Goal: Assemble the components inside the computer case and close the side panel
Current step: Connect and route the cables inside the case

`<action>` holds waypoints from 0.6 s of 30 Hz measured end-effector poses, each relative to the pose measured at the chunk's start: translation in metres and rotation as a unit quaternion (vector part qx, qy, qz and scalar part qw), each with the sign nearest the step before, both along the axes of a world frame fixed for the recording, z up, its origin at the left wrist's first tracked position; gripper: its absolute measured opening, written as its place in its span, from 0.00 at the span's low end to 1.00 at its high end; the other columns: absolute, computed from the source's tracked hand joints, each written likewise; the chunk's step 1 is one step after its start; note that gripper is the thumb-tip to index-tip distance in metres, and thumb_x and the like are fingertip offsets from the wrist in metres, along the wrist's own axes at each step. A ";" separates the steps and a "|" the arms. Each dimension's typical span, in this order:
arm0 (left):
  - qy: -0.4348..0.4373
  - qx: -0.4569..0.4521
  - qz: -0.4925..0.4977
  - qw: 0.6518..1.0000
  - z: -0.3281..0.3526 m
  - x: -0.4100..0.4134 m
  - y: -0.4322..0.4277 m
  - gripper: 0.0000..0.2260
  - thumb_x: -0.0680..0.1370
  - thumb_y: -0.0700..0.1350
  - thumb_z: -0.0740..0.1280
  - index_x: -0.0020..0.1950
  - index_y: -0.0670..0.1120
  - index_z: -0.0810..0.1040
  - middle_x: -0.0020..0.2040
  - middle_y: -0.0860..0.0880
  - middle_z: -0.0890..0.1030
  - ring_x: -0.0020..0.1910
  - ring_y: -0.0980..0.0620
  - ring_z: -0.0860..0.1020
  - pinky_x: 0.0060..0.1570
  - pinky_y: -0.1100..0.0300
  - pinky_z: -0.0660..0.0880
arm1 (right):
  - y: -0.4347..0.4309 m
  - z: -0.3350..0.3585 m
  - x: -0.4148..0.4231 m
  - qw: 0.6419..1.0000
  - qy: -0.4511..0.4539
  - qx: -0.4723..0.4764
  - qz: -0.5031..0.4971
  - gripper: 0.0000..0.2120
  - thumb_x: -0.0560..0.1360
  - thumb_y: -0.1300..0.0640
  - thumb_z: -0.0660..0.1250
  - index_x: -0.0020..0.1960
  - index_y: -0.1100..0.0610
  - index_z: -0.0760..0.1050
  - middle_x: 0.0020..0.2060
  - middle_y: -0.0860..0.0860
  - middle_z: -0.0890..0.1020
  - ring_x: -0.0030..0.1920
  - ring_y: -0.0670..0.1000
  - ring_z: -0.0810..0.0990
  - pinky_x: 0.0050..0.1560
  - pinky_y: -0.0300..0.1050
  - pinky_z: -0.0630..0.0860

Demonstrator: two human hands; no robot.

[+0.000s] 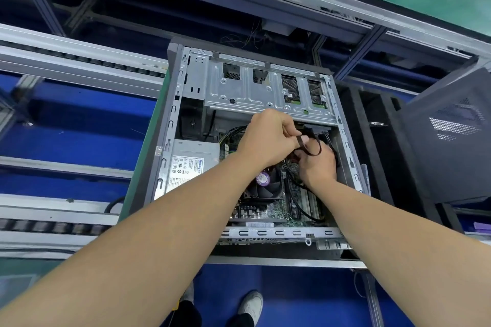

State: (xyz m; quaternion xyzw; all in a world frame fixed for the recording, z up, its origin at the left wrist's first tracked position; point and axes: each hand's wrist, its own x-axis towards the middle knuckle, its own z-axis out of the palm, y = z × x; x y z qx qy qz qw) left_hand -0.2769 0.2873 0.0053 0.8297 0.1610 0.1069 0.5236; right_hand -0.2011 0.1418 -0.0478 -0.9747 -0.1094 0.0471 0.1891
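The open grey metal computer case (pixel 255 146) lies side-up before me, its silver power supply (pixel 192 164) label too small to read, my left hand (pixel 268 138) pinching a black flat cable (pixel 305 146), my right hand (pixel 317 164) curled beneath, its grasp hidden.

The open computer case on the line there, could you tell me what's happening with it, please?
A person is working inside the open computer case, which lies on its side. The left hand pinches a looped black cable above the motherboard, while the right hand reaches in beneath it. The side panel is still off, propped at the right.
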 end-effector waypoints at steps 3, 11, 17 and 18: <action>0.002 -0.016 0.021 1.000 0.002 0.002 0.002 0.08 0.70 0.53 0.80 0.34 0.55 0.84 0.33 0.58 0.82 0.35 0.56 0.80 0.37 0.60 0.78 | -0.003 0.000 -0.003 0.999 0.014 0.025 0.021 0.10 0.82 0.65 0.66 0.62 0.62 0.80 0.47 0.49 0.78 0.59 0.59 0.80 0.41 0.32 0.68; 0.004 -0.090 0.028 0.996 0.005 0.006 0.001 0.07 0.70 0.51 0.81 0.34 0.55 0.85 0.35 0.58 0.85 0.41 0.57 0.84 0.42 0.58 0.82 | 0.000 0.004 -0.001 0.997 0.050 0.042 -0.034 0.15 0.81 0.69 0.61 0.61 0.57 0.81 0.39 0.42 0.77 0.44 0.47 0.77 0.34 0.30 0.65; 0.009 -0.116 0.019 0.993 0.007 0.005 0.001 0.05 0.70 0.49 0.82 0.41 0.53 0.87 0.35 0.59 0.83 0.37 0.59 0.80 0.40 0.64 0.76 | 0.000 -0.001 0.003 0.996 0.030 0.064 -0.058 0.06 0.81 0.66 0.67 0.55 0.59 0.81 0.36 0.41 0.72 0.44 0.48 0.72 0.39 0.33 0.62; 0.011 -0.103 0.013 0.995 0.007 0.004 0.002 0.05 0.70 0.49 0.82 0.42 0.54 0.87 0.36 0.59 0.82 0.37 0.60 0.80 0.41 0.64 0.76 | 0.000 -0.001 0.003 0.996 0.031 0.062 -0.058 0.04 0.81 0.64 0.69 0.54 0.59 0.80 0.37 0.44 0.74 0.45 0.50 0.72 0.39 0.34 0.61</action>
